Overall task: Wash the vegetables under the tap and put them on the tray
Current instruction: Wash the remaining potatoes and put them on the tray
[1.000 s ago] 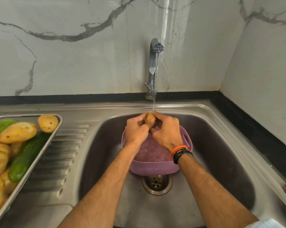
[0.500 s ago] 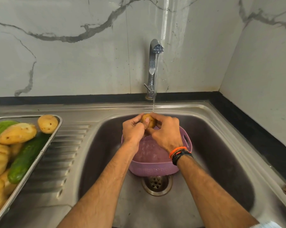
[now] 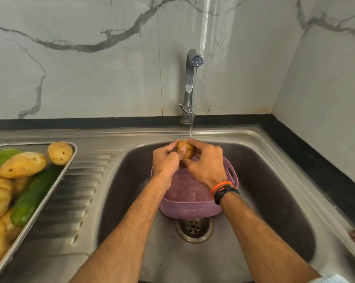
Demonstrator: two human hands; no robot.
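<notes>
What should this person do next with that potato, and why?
Probably carry the potato left to the tray. Both the left hand and right hand grip it under the running tap, and washed vegetables already lie there.

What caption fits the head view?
Both hands, left and right, hold a potato under the running tap above a purple colander.

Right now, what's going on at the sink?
A person is washing a potato under the running tap. Both the left hand and the right hand grip it above a purple colander that sits in the sink over the drain. The tray on the drainboard to the left holds more potatoes and a cucumber. This potato has not gone to the tray yet.
</notes>
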